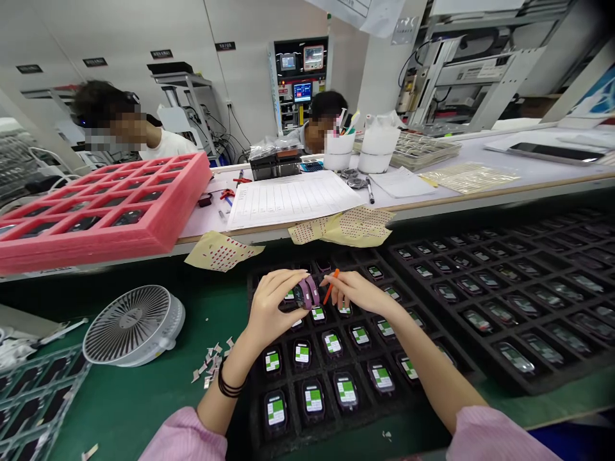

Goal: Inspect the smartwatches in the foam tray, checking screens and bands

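Note:
My left hand (275,299) is closed around a small purple smartwatch-like case (311,292), its side facing up; whether it is one piece or two pressed together I cannot tell. Pinched in my right hand (358,292) is a thin orange stick (332,285), its lower end close to the purple case. Whether the two touch is unclear. Below both hands lies a black foam tray (331,371), whose compartments hold several smartwatch-like units (346,390) with lit green and white screens.
To the right sits another black foam tray (485,349) with dark-screened units. A white fan (134,326) and loose scraps (211,365) lie left on the green mat. Beyond are a pink foam tray (168,224), paper sheet (298,198) and dotted sticker sheets (343,225). Two people sit opposite.

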Demonstrator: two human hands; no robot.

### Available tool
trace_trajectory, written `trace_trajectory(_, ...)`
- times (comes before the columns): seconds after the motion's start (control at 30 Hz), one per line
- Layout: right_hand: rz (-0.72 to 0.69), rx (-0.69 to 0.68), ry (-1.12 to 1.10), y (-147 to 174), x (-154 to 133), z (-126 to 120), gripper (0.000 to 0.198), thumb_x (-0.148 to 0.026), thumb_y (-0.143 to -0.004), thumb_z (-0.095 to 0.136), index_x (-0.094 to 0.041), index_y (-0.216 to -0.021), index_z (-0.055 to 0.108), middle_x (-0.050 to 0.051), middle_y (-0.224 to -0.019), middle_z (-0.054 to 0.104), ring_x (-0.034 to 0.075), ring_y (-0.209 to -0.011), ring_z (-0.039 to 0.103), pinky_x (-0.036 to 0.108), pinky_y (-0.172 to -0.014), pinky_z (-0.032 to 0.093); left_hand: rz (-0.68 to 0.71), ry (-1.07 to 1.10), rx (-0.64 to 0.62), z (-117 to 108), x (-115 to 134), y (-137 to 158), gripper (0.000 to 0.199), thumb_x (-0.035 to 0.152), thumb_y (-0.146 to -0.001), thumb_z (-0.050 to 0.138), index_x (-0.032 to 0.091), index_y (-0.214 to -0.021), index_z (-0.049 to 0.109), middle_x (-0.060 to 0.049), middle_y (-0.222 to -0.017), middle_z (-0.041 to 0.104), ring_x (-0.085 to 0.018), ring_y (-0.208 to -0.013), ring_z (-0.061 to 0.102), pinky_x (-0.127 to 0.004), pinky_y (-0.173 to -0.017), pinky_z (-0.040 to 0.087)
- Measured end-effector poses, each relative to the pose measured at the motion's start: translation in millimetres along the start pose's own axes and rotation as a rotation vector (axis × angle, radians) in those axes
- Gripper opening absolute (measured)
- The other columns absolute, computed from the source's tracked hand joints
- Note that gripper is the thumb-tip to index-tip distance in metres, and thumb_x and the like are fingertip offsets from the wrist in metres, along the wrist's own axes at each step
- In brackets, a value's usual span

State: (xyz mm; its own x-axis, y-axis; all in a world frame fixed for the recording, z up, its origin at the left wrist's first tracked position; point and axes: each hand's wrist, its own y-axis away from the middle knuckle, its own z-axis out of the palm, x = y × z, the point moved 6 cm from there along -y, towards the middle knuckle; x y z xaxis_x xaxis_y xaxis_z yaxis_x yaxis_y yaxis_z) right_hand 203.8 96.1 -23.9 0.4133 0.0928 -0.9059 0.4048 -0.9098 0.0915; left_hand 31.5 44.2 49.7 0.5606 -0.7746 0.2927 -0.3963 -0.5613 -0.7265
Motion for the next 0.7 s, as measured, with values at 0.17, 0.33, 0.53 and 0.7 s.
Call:
trace_trajectory(0.17,-0.027,-0.054,0.355,-6.0,5.1,14.7,0.031,-0.024,-0.091,0.043,-0.015,-0.068,0.061,0.005,-0.060,0.063,0.016,-0.055,0.060,0.026,-0.057,0.045,-0.017,0.007,-0.019,1.3,0.4,-0.5,0.039,0.023,-0.077,0.067,0.022,-0.115,0.060,-0.009,-0.109,0.069,-0.025,-0.101,0.061,-0.039,-0.086,0.049)
trace_trajectory(0.33,-0.134,0.081,0.376,0.3,-13.4,7.3,0.033,-0.026,-0.092,0.042,-0.017,-0.067,0.061,0.007,-0.069,0.066,0.020,-0.066,0.063,0.031,-0.067,0.046,-0.039,0.069,-0.034,2.8,-0.9,-0.2,0.043,0.022,-0.075,0.069,0.021,-0.116,0.060,-0.011,-0.111,0.067,-0.026,-0.104,0.061,-0.042,-0.089,0.050)
trace_trajectory(0.53,-0.759,0.635,-0.186,68.5,-63.0,-24.2,0.037,-0.040,-0.096,0.036,-0.021,-0.080,0.063,0.007,-0.074,0.069,0.023,-0.075,0.067,0.040,-0.072,0.053,-0.091,0.198,-0.087,9.4,-1.7,3.1,0.049,0.018,-0.074,0.071,0.020,-0.120,0.057,-0.012,-0.120,0.064,-0.025,-0.110,0.061,-0.041,-0.094,0.052)
trace_trajectory(0.7,-0.839,0.553,-0.161,77.4,-69.8,-11.7,0.030,-0.031,-0.095,0.039,-0.020,-0.081,0.063,0.007,-0.071,0.069,0.023,-0.072,0.068,0.040,-0.065,0.054,-0.078,0.239,-0.085,9.5,4.0,4.2,0.050,0.016,-0.073,0.071,0.018,-0.121,0.056,-0.012,-0.120,0.064,-0.024,-0.111,0.061,-0.041,-0.095,0.052)
